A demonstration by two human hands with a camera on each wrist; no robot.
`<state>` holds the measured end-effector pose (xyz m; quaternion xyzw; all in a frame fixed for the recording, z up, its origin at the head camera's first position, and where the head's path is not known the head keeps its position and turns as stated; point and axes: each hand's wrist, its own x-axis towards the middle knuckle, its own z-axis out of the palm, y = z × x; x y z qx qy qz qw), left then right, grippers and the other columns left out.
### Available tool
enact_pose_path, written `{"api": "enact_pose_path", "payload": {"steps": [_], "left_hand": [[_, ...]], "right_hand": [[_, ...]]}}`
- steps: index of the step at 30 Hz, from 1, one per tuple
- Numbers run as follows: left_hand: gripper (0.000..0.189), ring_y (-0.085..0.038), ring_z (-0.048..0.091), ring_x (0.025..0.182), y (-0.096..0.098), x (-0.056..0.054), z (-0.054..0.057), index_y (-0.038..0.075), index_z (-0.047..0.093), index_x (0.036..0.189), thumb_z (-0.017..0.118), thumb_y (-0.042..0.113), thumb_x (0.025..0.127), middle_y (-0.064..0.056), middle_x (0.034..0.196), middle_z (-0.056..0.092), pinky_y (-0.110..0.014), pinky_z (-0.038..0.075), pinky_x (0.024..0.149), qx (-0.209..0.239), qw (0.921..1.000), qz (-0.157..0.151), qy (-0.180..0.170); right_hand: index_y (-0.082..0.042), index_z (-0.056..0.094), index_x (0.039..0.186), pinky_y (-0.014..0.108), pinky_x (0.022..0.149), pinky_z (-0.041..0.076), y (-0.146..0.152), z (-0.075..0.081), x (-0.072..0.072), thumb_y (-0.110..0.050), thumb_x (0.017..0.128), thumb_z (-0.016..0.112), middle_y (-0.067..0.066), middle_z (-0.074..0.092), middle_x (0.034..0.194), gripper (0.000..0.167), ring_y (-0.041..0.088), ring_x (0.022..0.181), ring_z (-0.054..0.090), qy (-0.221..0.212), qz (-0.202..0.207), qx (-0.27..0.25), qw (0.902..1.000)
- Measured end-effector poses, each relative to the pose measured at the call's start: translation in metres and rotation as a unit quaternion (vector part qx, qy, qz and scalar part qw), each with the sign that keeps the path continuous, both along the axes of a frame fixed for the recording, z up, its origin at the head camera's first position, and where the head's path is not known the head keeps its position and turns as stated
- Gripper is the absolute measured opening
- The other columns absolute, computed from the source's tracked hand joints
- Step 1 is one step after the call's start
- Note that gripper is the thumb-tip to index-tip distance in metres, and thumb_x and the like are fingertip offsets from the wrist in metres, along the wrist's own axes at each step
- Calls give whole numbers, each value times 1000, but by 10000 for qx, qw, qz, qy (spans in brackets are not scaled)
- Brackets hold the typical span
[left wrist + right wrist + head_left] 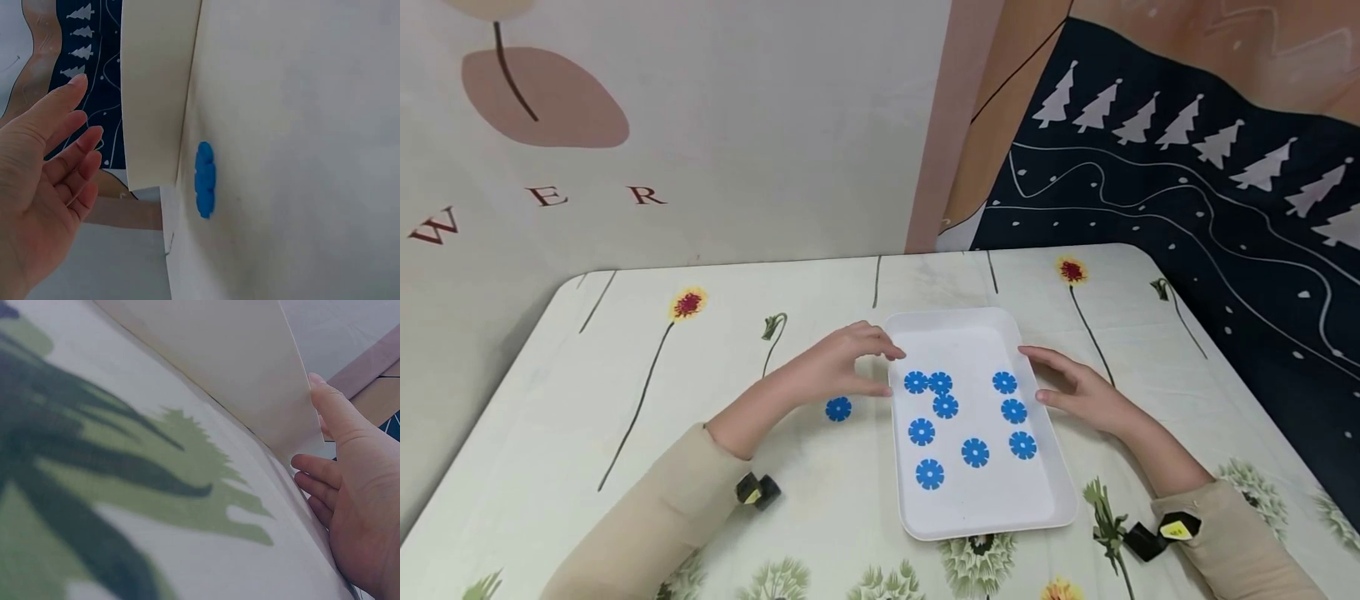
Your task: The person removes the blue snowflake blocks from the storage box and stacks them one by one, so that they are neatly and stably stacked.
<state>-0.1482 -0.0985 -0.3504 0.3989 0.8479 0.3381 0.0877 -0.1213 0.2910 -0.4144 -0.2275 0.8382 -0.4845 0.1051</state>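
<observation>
A white rectangular tray (958, 508) lies on the flowered tablecloth. Several blue, notched, flower-shaped discs (975, 452) are spread across its floor. One more blue disc (838, 408) is on the cloth left of the tray, below my left hand (838, 362); the left wrist view shows this disc (205, 180) beside the tray wall (156, 94). My left fingers are loosely bent at the tray's left rim and hold nothing; whether they touch it I cannot tell. At the right rim is my right hand (1078, 396), fingers extended, its thumb (334, 409) against the tray's edge.
The tablecloth (790, 517) has printed flowers and stems. Behind the table is a pale wall hanging (760, 125) with letters, and at the right a dark cloth with white trees (1097, 183). A black wrist device (758, 490) is on each forearm.
</observation>
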Motion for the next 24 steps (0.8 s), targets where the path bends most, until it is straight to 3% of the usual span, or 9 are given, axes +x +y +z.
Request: {"api": "enact_pose_path", "payload": {"steps": [11, 17, 24], "left_hand": [[47, -13, 49, 112, 38, -19, -2, 10, 65, 124, 79, 21, 80, 0, 116, 63, -31, 40, 98, -715, 9963, -398, -277], [47, -13, 50, 112, 56, -27, -7, 13, 64, 125, 79, 18, 80, 2, 116, 62, -28, 41, 95, -1209, 9899, -501, -548], [47, -10, 54, 107, 72, -36, -12, 14, 65, 123, 80, 16, 78, 3, 115, 63, -22, 42, 92, -1564, 9834, -743, -539]], "right_hand": [[-7, 40, 145, 9, 98, 26, 1, 0, 0, -10, 91, 64, 17, 31, 150, 59, 45, 134, 27, -4, 6, 0, 10000], [-6, 40, 144, 9, 98, 26, 0, -1, 0, -10, 91, 64, 17, 31, 150, 58, 45, 134, 27, -13, 15, -16, 10000], [-6, 40, 144, 9, 98, 26, 0, -1, 0, -9, 91, 65, 18, 32, 149, 58, 45, 133, 27, 8, -5, -26, 10000]]}}
